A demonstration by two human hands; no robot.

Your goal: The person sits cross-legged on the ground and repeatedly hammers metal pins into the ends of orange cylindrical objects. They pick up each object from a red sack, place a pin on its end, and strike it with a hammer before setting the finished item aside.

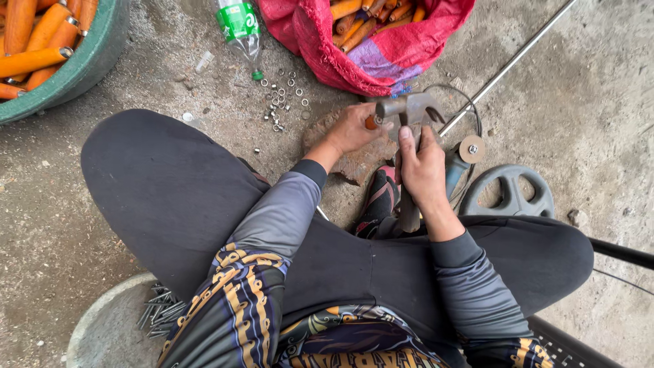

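My right hand grips the shaft of a claw hammer, its metal head raised just above a flat rusty block on the floor. My left hand rests on that block and pinches a small orange handle piece right under the hammer head. I sit cross-legged in dark trousers, with one black and red shoe below the block.
A red sack of orange wooden handles lies ahead, a green tub of more handles at top left. Small metal rings and a plastic bottle lie on the concrete. Nails fill a grey basin; an angle grinder, weight plate, metal rod.
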